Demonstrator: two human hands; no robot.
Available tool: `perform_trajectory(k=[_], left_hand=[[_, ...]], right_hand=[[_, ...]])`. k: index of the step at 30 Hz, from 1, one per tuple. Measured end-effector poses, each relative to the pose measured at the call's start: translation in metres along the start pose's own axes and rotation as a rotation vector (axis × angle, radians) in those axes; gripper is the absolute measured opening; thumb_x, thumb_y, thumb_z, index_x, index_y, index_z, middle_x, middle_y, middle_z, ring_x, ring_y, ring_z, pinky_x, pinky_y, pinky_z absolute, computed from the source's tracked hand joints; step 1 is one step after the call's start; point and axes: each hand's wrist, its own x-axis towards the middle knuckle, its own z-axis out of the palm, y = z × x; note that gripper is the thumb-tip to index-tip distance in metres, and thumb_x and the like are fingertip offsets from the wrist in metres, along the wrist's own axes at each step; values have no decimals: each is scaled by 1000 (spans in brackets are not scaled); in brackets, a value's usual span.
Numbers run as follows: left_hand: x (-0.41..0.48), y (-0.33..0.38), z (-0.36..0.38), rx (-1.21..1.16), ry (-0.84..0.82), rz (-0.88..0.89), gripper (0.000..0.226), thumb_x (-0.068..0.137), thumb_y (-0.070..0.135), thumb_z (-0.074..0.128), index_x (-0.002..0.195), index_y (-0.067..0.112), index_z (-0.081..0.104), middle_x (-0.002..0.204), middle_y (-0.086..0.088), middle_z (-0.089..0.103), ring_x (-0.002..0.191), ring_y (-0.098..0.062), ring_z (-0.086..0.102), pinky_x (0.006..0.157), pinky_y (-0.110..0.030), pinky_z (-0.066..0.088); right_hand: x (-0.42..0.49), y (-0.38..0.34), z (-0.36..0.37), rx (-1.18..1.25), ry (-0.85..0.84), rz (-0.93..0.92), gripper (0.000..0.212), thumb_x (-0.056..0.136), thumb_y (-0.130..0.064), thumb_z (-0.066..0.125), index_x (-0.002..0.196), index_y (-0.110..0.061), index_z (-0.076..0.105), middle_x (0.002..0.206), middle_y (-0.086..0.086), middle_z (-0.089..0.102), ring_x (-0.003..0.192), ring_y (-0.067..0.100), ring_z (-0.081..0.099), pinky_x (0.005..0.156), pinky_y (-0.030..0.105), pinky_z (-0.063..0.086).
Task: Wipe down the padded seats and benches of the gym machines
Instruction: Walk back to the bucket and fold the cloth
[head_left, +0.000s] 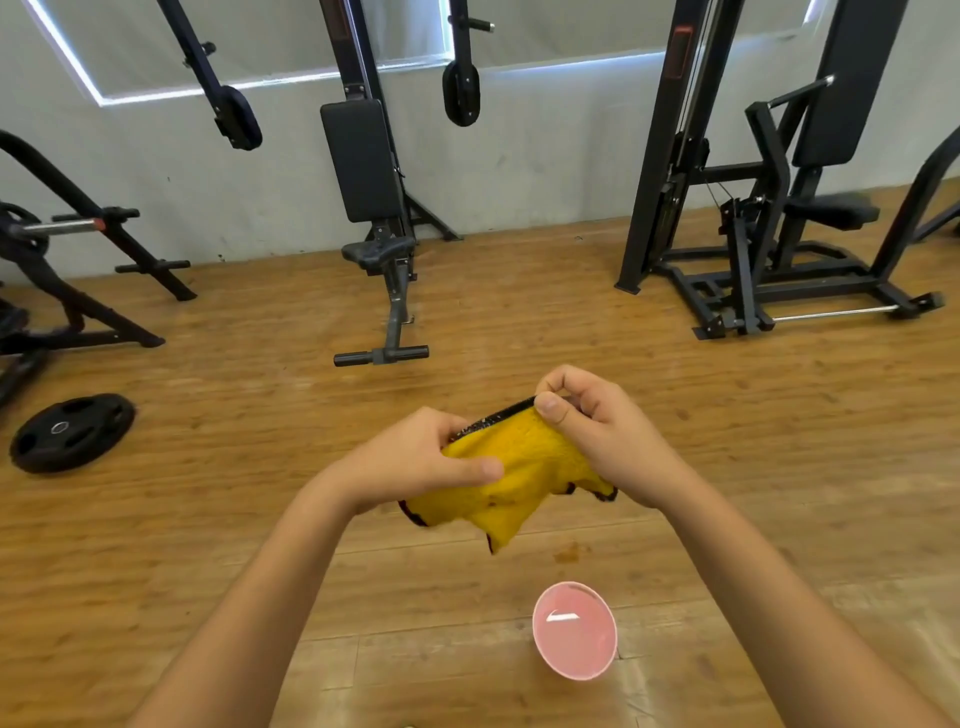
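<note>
L hand (415, 457) & R hand (592, 426) both pinch the yellow cloth (519, 478), stretched btwn them in the air. Pink bowl (574, 629) on floor below R hand; padded seat (376, 252) well beyond.

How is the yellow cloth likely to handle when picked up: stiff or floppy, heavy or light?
Probably floppy: the yellow cloth sags and folds below where the left hand and right hand pinch it. Likely light, since fingertip pinches hold it up. Its fluffy surface looks unlikely to slip.
</note>
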Motion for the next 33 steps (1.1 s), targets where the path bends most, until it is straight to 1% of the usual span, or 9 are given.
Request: perform_trajectory(k=[4,8,13,15,17,21,25,30,33], left_hand=[[0,-5,-2,-271,-123,116,45,83,17,79,125,13,63,120,-11,70,112,-32,65,98,-49,52],[-2,-14,3,-693,2,242,75,76,26,84,143,27,51,137,-14,59,124,-35,57,103,-46,47],[2,-9,22,-1129,198,247,53,92,21,63,143,30,50,133,-20,61,121,-36,60,99,-51,51],[2,-5,27,-1220,263,232,52,93,21,55,143,30,47,133,-17,62,121,-34,61,97,-52,51],[4,-2,30,-1276,290,230,57,90,22,56,145,32,46,131,-14,64,120,-33,62,96,-52,52],[2,2,34,-1230,294,246,70,85,16,62,146,41,41,132,-10,64,120,-32,62,92,-49,56],[-2,1,33,-1071,329,258,79,86,0,60,148,44,37,129,-3,67,116,-26,65,84,-42,59],[-15,-12,27,-870,396,229,78,90,-1,62,146,48,40,133,18,58,122,-14,60,93,-43,56],[-21,-19,29,-840,441,236,74,94,-2,57,147,46,38,125,15,67,124,-22,60,97,-51,53]], right_hand=[[5,1,-5,227,62,198,12,100,-30,57,92,-23,63,87,-2,60,79,18,54,68,33,43],[6,3,-12,856,131,695,31,94,-36,61,118,-17,66,113,19,70,90,35,69,77,43,56],[-6,8,-2,1286,166,515,47,90,-34,57,134,-16,54,118,19,68,92,34,71,74,43,60],[-11,14,8,1365,141,328,57,88,-25,62,141,-26,43,131,18,63,113,37,65,90,55,54],[-15,19,21,1303,121,257,76,87,-12,64,148,-42,29,139,12,59,127,35,57,100,60,47],[-15,23,42,1071,212,351,99,86,13,54,155,-45,14,127,9,68,120,30,63,98,47,51],[-13,28,44,1019,351,366,94,90,14,54,154,-46,20,130,17,64,113,30,67,84,40,59],[-13,26,20,780,520,210,85,95,12,50,152,-47,26,117,15,71,103,27,68,84,42,59],[-12,28,9,572,565,135,81,97,10,49,151,-47,28,116,16,70,94,26,64,87,50,55]])
